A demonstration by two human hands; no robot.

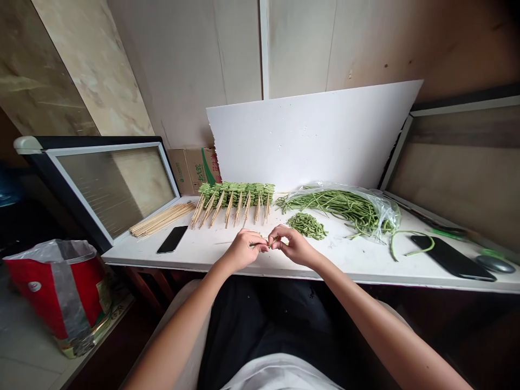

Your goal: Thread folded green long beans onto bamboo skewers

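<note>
My left hand [242, 249] and my right hand [293, 245] meet over the front of the white table [211, 250], both closed. Between them runs a thin bamboo skewer [263, 244] with small green bean pieces on it; the left pinches the stick, the right pinches a bean piece at its tip. Just beyond my right hand lies a small heap of cut bean pieces [307, 225]. Behind it, long green beans [341, 206] spill from a clear plastic bag. A row of finished bean skewers [235, 197] lies at the back left.
Loose bamboo sticks [162, 219] and a black phone [172, 239] lie on the table's left. Another black phone [453, 258] and a dark mouse [494, 264] sit at right. A white board [309, 135] leans on the wall. A red tin [60, 295] with a bag stands on the floor at left.
</note>
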